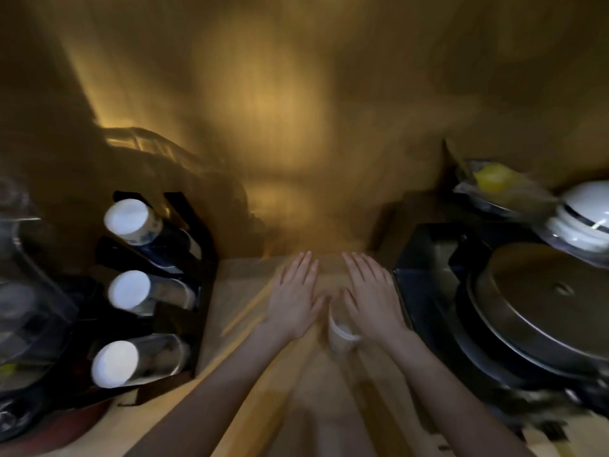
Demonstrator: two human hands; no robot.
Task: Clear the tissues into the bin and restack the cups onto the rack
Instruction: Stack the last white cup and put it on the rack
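The picture is blurred by motion. My left hand (294, 298) and my right hand (370, 296) lie flat, palms down and fingers spread, side by side on the wooden counter (237, 301). Neither holds anything. A clear cup (339, 334) stands just under my right wrist, between the two forearms. On the left a black rack (184, 225) carries three cups lying on their sides with pale bottoms toward me: a patterned top cup (131, 221), a clear middle cup (130, 290) and a clear bottom cup (115, 364). I see no tissues and no bin.
A round metal lid (547, 298) rests on a dark appliance at the right. Behind it are stacked white bowls (583, 219) and a wrapped yellow item (494, 181). Clear plastic containers (23, 291) crowd the far left. A wooden wall rises behind the counter.
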